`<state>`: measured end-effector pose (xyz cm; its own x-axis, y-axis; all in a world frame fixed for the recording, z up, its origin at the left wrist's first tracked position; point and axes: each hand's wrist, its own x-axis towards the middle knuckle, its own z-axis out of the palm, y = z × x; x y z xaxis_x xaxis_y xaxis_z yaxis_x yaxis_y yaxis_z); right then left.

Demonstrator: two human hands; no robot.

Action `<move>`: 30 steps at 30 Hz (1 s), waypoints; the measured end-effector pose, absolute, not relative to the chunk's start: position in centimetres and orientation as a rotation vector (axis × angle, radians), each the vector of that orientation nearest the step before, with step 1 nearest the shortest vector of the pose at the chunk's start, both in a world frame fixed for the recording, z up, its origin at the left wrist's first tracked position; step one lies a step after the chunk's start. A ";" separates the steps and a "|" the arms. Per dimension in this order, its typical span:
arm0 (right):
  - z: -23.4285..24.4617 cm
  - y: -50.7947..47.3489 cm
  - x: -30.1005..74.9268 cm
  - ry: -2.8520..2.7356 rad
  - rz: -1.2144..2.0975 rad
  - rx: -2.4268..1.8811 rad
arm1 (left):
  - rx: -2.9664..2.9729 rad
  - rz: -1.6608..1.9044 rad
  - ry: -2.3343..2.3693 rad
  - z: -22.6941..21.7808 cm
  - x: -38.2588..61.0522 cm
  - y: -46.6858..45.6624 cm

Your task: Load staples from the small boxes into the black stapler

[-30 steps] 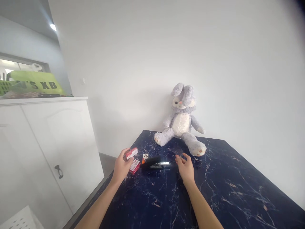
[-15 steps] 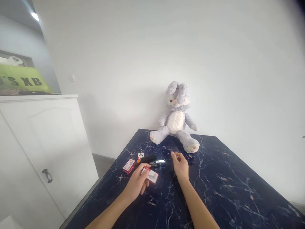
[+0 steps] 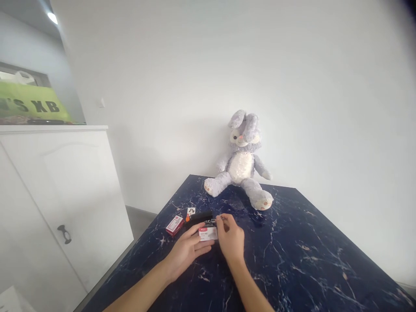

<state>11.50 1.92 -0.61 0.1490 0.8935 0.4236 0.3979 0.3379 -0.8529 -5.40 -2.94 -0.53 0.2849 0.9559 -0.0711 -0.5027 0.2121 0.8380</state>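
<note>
A small red-and-white box (image 3: pixel 208 234) is held in my left hand (image 3: pixel 186 251), the thumb on its upper edge and the fingers beneath. My right hand (image 3: pixel 231 238) is closed in a pinch at the right end of this box. Its fingertips hide whatever is between them. Just behind the hands lies a black object that looks like a stapler (image 3: pixel 202 216), with an orange part at its left end. My fingers and the held box partly cover it. A second red-and-white box (image 3: pixel 174 225) rests on the table left of it.
A small white card with a dark picture (image 3: pixel 191 211) lies behind the black object. On the far side of the dark blue marbled table (image 3: pixel 292 251) a grey plush rabbit (image 3: pixel 241 167) sits against the wall. A white cabinet (image 3: pixel 65 186) stands to the left.
My right hand has moved left, from beside the black object to the right end of the held box. My left hand has turned that box more level and its fingers have straightened.
</note>
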 end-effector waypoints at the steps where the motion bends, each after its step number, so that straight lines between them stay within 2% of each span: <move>1: -0.6 1.2 11.1 -1.454 0.540 -1.251 | 0.783 1.136 0.659 -0.5 -5.4 -2.9; 9: -0.8 0.6 12.2 -1.038 0.712 -1.260 | 0.912 1.224 0.788 0.0 -5.5 -3.0; 19: -2.0 1.9 11.3 -1.310 0.988 -1.027 | 0.969 1.241 0.937 -0.5 -6.0 -2.5; 26: -2.4 2.2 11.8 -1.365 1.074 -0.989 | 1.754 0.944 1.247 0.7 -5.9 -3.5; 30: -2.5 2.2 11.8 -1.330 1.160 -0.947 | 2.383 0.855 1.170 1.4 -6.9 -3.6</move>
